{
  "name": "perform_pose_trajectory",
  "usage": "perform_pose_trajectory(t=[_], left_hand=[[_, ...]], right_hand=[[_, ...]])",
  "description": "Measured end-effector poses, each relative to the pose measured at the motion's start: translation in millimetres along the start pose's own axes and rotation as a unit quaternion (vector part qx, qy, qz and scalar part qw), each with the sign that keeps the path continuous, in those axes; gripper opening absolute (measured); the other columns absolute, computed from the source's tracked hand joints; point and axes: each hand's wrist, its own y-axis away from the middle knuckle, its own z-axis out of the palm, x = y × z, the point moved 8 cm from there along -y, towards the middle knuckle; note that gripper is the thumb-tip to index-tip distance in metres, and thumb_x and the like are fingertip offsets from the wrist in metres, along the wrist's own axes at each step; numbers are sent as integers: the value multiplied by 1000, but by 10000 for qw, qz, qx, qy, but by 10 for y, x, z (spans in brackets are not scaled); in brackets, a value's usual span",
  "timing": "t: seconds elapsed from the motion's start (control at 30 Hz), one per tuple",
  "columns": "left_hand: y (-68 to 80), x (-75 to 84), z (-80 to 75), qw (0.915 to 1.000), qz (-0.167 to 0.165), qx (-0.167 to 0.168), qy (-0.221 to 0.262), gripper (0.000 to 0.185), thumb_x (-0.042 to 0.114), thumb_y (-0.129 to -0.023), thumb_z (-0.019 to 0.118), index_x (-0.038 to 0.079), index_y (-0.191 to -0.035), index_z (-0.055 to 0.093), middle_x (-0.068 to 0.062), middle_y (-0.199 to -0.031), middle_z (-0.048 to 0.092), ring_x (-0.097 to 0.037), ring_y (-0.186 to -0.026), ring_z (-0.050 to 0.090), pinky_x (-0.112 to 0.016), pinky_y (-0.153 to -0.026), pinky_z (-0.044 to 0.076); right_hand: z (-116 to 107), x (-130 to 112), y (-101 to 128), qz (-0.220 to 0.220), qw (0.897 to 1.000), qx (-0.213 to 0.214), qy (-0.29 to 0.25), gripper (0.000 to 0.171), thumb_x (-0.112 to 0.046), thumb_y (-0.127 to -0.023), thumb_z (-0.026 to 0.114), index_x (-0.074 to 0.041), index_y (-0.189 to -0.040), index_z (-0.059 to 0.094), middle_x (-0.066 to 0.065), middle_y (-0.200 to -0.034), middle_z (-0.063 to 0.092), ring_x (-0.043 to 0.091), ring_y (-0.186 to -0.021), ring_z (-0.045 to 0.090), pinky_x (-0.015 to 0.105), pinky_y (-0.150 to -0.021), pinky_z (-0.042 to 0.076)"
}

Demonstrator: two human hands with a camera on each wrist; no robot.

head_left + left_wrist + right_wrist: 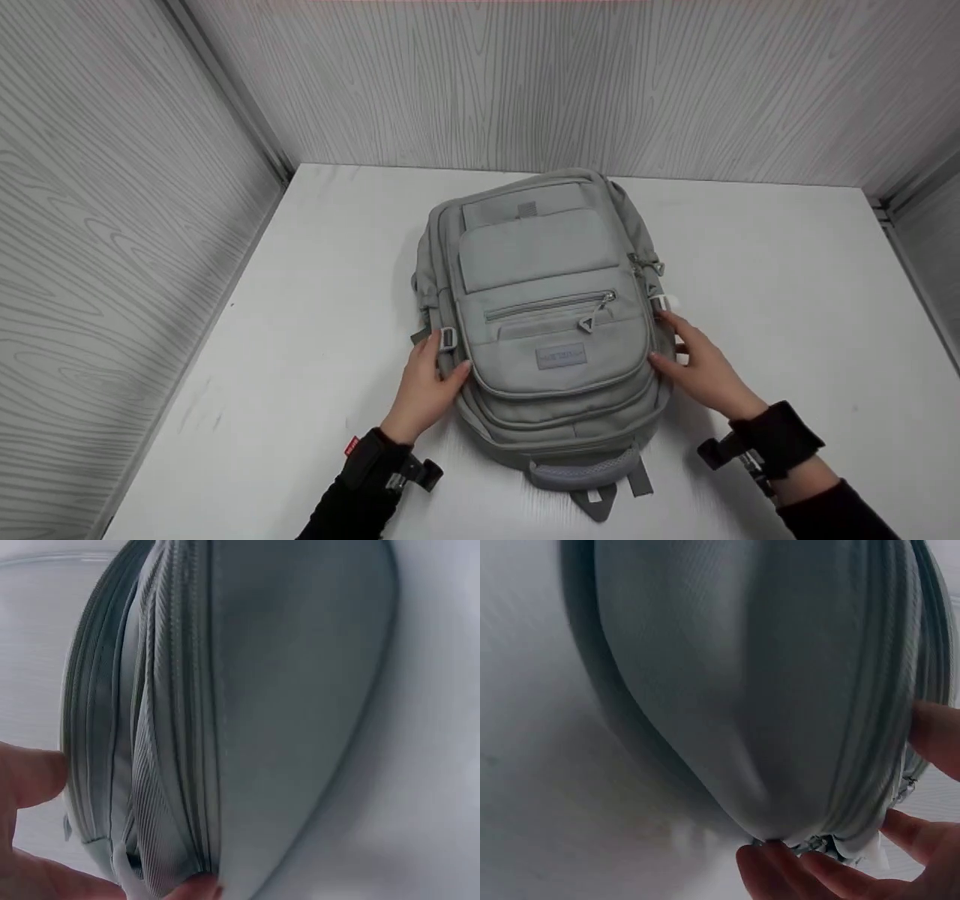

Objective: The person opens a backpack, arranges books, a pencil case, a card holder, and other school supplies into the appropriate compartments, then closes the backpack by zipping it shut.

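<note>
A grey-green backpack (551,259) lies front side up on the white table, its padded handle (585,472) towards me. My left hand (424,386) holds its left side, thumb on the front edge and fingers by a small side buckle (448,339). On the opposite side my right hand (705,371) grips the bag near a white buckle (664,303), thumb against the front panel's edge. The left wrist view shows the left thumb (34,776) beside the layered zips (187,727). In the right wrist view, several right fingertips (761,870) touch the bag's side.
The white tabletop (322,285) extends around the bag. Wood-grain panels stand at the back (480,90), left (112,187) and right (934,225). A zip pull (586,322) hangs on the front pocket. Each wrist wears a black strap with a small camera.
</note>
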Motion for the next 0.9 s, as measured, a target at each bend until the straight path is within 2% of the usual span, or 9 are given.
perform_pose_trajectory(t=[0.17,0.33,0.5,0.63,0.77,0.9], left_hand=[[-141,57,84,9999,72,-83,34,66,17,-97,60,-15,-147,31,-42,-149,31,-55,-141,32,-62,-116,29],[-354,130,186,9996,194,-162,82,64,15,-97,59,-13,-147,33,-41,-151,31,-53,-143,31,-60,-118,28],[-613,198,259,9992,300,-195,173,63,15,-97,58,-12,-148,33,-39,-152,31,-51,-144,32,-57,-119,29],[-775,216,325,9989,242,-257,312,62,16,-98,57,-9,-150,32,-36,-155,28,-48,-146,29,-55,-120,27],[-866,196,361,9990,170,-252,332,62,17,-99,56,-6,-151,31,-34,-156,27,-46,-148,28,-53,-121,27],[-865,191,294,9987,294,-152,378,64,19,-99,57,-6,-152,29,-33,-157,26,-46,-146,31,-53,-120,30]], right_hand=[[118,50,82,172,9991,393,-59,62,-10,-98,59,4,-152,31,32,-154,35,52,-132,44,62,-99,47],[74,120,110,277,9963,809,-58,59,-9,-98,58,5,-150,35,33,-150,39,48,-133,45,62,-105,40],[25,225,86,485,9935,993,-260,59,-13,-99,56,4,-151,33,31,-152,37,47,-134,42,60,-107,38],[24,306,74,665,9910,1108,-338,59,-14,-101,54,5,-152,30,30,-154,35,46,-138,38,57,-109,35],[11,352,47,735,9895,1179,-389,59,-16,-101,53,4,-152,31,29,-155,33,44,-143,33,57,-111,33],[-40,357,4,628,9902,1206,-318,59,-17,-102,52,4,-152,30,30,-155,34,45,-142,34,59,-110,35]])
